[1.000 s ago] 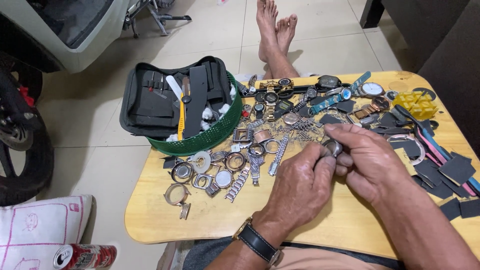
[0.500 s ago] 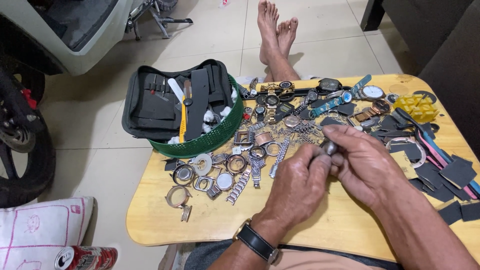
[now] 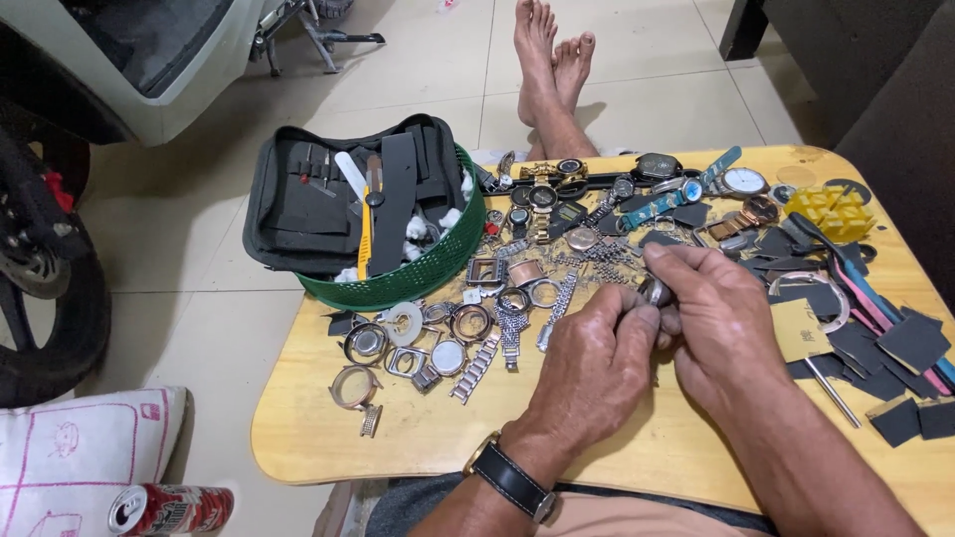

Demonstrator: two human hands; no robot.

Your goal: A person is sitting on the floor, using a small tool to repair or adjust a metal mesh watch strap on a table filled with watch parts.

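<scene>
A small round metal watch case [image 3: 657, 290], silvery and shiny, sits pinched between the fingertips of the left hand [image 3: 597, 363] and the right hand [image 3: 718, 328], so only its upper edge and part of its rim show. It is held just above the wooden table [image 3: 418, 438], near the table's middle and a little toward its near edge. Whether its face or its back is turned upward cannot be told, since the fingers cover most of it.
</scene>
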